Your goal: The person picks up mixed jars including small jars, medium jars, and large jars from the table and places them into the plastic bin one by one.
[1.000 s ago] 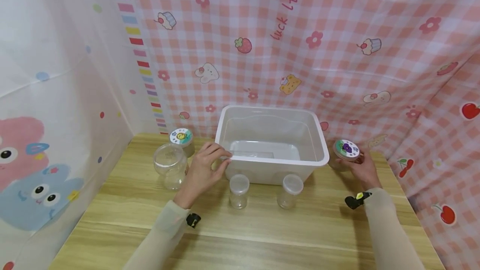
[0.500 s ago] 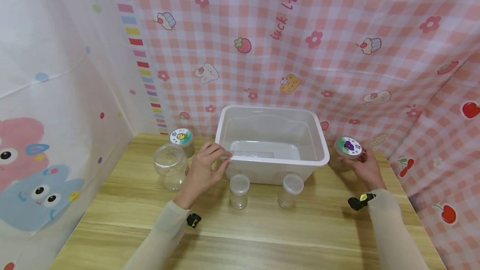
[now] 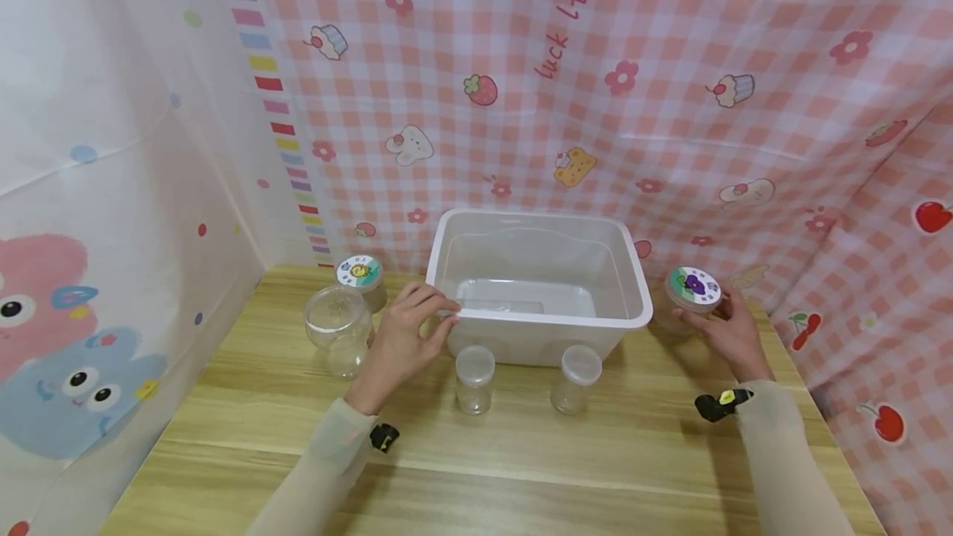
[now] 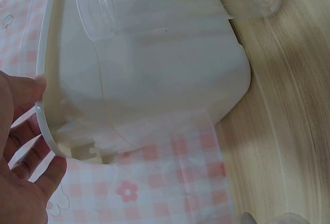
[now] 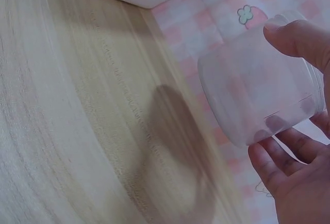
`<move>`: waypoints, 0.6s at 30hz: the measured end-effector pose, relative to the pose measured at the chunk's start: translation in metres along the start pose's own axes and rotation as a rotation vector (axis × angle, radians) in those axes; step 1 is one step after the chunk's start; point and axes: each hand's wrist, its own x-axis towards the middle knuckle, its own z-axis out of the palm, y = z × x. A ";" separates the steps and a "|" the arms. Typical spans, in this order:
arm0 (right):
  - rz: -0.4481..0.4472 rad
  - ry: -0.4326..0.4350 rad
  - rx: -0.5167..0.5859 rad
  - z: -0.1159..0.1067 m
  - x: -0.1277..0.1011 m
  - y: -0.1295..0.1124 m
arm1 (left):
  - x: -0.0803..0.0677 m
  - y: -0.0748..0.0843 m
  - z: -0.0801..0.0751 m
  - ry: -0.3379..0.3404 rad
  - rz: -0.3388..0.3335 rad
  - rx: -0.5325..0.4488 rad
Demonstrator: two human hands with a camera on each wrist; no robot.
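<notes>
Centrally, toward the desk's (image 3: pixel 491 470) far edge, stands a translucent white bin (image 3: pixel 538 286). The left hand (image 3: pixel 405 337) rests on the bin's front-left corner, its fingers (image 3: pixel 435 304) curled over the rim; the left wrist view shows the thumb (image 4: pixel 23 91) against the rim's outside. The right hand (image 3: pixel 725 329) grips a clear jar (image 3: pixel 688 300) with a purple-pictured lid, held just beside the bin's right wall, near the desk's far right corner; the right wrist view shows the jar lifted off the wood, thumb (image 5: pixel 299 36) and fingers (image 5: pixel 273 167) round it. Along the bin's front wall stand two small lidded jars (image 3: pixel 474 379) (image 3: pixel 576 379). By the far left corner stand an open jar (image 3: pixel 338 329) and a jar with a yellow-pictured lid (image 3: pixel 362 279).
</notes>
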 end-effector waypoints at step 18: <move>-0.128 0.059 -0.062 -0.010 -0.013 -0.025 | 0.000 0.003 -0.001 0.002 -0.014 -0.006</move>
